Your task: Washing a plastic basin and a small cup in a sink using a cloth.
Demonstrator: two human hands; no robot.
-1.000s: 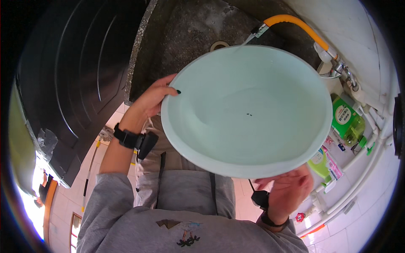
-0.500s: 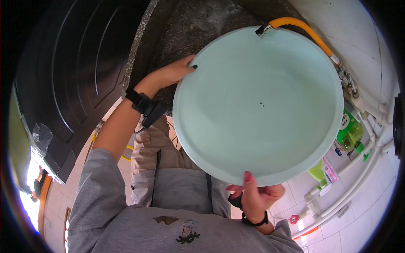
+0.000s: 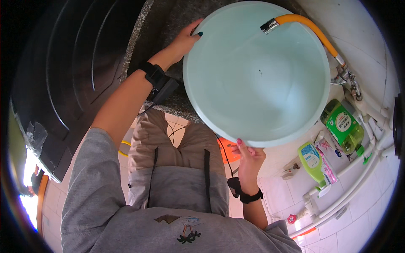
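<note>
A large, round, pale mint-green basin point(image 3: 257, 109) is over the dark stone sink point(image 3: 185, 103), overlapping much of it. My left hand point(image 3: 185, 40) grips its far left rim, the thumb over the edge and the other fingers mostly hidden. At the near rim my right hand point(image 3: 251, 160) pinches the edge, thumb on top. An orange hose point(image 3: 306, 23) with a metal end reaches over the basin from the right, and a faint pale streak runs from its mouth. Small dark specks mark the basin's bottom.
To the right are a wall tap point(image 3: 354, 86), a green-labelled bottle point(image 3: 344, 126), a light green bottle point(image 3: 311, 162) and white pipes point(image 3: 350, 189) with a red valve knob point(image 3: 292, 219). A dark panelled door point(image 3: 71, 76) stands left. An orange perforated thing point(image 3: 228, 150) shows below the basin.
Both hands have moved the basin away from my body, further over the sink. The hose end now reaches further inside its rim, and the bottles at the right show more fully.
</note>
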